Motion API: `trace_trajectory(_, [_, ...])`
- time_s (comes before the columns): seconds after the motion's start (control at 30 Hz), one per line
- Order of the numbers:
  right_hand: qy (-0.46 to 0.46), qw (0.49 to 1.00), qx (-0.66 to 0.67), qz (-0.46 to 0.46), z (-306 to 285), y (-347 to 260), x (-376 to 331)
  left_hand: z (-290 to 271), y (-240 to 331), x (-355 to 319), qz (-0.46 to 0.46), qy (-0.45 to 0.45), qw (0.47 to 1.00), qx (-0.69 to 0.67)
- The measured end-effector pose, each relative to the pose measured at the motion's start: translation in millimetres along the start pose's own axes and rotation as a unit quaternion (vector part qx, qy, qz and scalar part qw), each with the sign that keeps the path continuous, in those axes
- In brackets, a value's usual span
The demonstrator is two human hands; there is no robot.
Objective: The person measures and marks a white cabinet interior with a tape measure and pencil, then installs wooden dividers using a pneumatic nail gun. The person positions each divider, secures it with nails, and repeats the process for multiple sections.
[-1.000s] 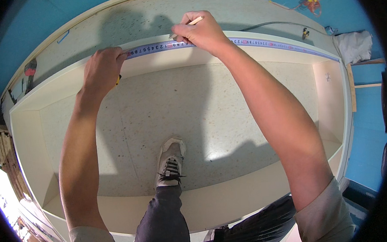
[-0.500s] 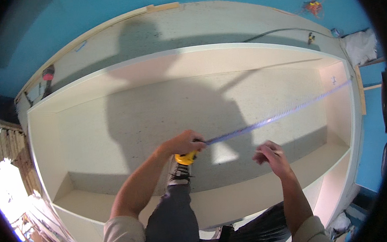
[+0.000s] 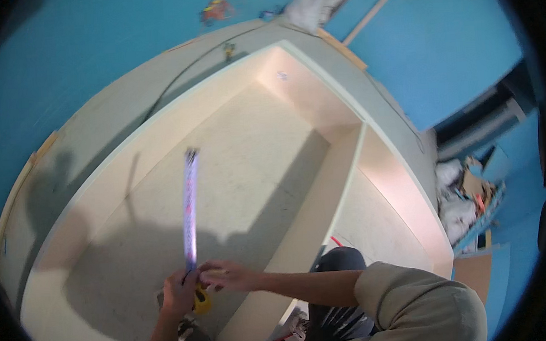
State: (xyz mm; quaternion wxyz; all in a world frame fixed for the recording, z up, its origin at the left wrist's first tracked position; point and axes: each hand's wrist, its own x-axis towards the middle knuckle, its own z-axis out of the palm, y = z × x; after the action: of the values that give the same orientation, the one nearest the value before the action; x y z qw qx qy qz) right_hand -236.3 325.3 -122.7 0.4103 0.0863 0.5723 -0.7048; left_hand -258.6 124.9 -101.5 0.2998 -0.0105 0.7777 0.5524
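My left hand (image 3: 179,293) is closed around a yellow tape measure (image 3: 201,299), low in the view and left of centre. From its mouth the blade (image 3: 190,213) runs out away from me, and its hooked end hangs free over the bottom of a large pale shelf unit. Coming in from the right, my right hand (image 3: 229,277) meets the tape measure beside my left fingers. Its fingers look stretched out and slightly apart, somewhat blurred. The unit (image 3: 349,197) lies flat, with a long divider board between its compartments.
Blue walls (image 3: 93,88) stand beyond the unit. A dark cable (image 3: 183,74) and a small yellow-black tool (image 3: 229,50) lie on the floor behind it. At the right are white bags (image 3: 456,215) and scraps; another white bag (image 3: 310,9) stands at the far corner.
My view has turned to the right. The blade's far end has left the unit's end board, and less blade is out. My right hand has come over to the tape measure.
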Motion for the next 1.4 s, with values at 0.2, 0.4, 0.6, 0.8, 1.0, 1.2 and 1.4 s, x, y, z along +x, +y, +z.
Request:
trace_trajectory(0.2, [0.034,0.993,0.106,-0.025,4,31,-13,45,10,7,0.041,0.007,0.993,-0.111])
trace_trajectory(0.4, [0.062,0.989,0.133,-0.036,2,13,-13,36,16,21,0.243,0.075,0.967,0.028])
trace_trajectory(0.6, [0.027,0.991,0.114,-0.059,-39,-12,-37,38,-4,50,0.393,-0.018,0.919,0.032])
trace_trajectory(0.8, [0.142,0.973,0.169,-0.061,-62,-42,-72,29,0,43,0.31,-0.055,0.944,0.095])
trace_trajectory(1.0, [0.198,0.949,0.129,-0.211,-130,-91,-127,32,-56,44,0.19,-0.022,0.972,0.133])
trace_trajectory(1.2, [0.478,0.826,0.126,-0.269,-239,-61,-229,41,-44,18,0.044,-0.03,0.987,0.154])
trace_trajectory(1.4, [0.683,0.711,0.165,0.044,-334,179,-328,67,-71,-18,-0.004,-0.069,0.969,0.236])
